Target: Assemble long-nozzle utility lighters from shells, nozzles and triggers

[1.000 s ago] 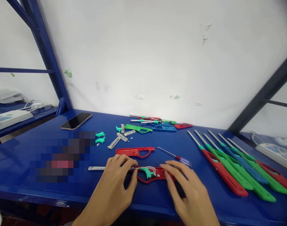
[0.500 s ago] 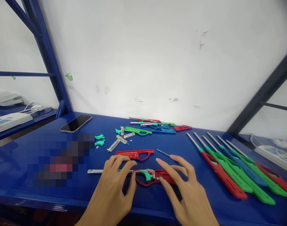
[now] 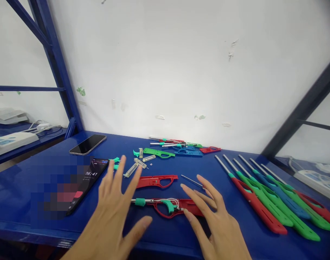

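An opened red gas lighter lies across the front of the table, its inside facing up. A teal trigger, white wires and a metal tube with a teal collar sit in it. My right hand is around the handle end, thumb tip at the wires beside the trigger, index finger raised. My left hand hovers left of it, fingers spread, holding nothing and hiding the tube's far end. Behind lies the matching red half shell. A thin metal rod runs towards my right fingers; whether they touch it is unclear.
Several assembled lighters lie in a row at right. Clear fuel tanks, a green half shell and blue shell parts are farther back. A lit phone and a dark phone lie at left, beside a blurred patch.
My left hand has let go of the lighter's tube and moved left, its fingers spreading. My right hand stays at the handle. The phone screen at left has become visible.
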Demonstrator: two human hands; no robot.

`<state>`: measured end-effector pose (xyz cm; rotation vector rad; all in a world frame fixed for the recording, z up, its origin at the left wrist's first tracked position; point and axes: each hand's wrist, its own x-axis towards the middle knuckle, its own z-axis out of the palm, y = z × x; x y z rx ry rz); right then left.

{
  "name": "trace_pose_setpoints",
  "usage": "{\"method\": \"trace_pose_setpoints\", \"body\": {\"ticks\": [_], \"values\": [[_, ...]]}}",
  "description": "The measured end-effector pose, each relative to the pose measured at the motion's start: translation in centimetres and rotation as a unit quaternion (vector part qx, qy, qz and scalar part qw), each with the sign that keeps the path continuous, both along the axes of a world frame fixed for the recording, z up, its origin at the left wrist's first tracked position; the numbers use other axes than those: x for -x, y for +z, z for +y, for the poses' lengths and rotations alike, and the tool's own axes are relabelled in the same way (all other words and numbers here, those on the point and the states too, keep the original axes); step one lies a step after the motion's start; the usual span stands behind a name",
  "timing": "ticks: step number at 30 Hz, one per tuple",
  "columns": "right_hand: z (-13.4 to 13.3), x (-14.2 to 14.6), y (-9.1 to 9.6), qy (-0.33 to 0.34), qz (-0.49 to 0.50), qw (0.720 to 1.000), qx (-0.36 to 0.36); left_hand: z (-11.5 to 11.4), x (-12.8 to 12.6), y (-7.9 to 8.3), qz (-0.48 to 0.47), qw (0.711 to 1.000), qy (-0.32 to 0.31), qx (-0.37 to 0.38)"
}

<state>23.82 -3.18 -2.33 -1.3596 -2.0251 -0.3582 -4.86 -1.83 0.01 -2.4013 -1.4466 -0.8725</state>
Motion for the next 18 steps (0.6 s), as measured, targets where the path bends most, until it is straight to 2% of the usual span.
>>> {"method": "trace_pose_setpoints", "body": {"ticks": [5, 8, 14, 18], "values": [[0.0, 0.2, -0.1, -0.016, 0.025, 0.999, 0.017, 3.2, 3.7, -0.6, 0.006, 0.997, 0.078, -0.019], [-0.2, 0.5, -0.1, -0.049, 0.069, 0.995, 0.043, 4.1, 4.4, -1.0, -0.024, 0.997, 0.078, -0.016], [-0.5, 0.7, -0.2, -0.046, 0.092, 0.994, 0.039, 3.1, 4.5, -2.1, -0.089, 0.995, 0.049, 0.015], [-0.2, 0.8, 0.5, -0.063, 0.102, 0.992, 0.042, 2.6, 4.5, -2.3, -0.103, 0.993, 0.043, 0.026]]}}
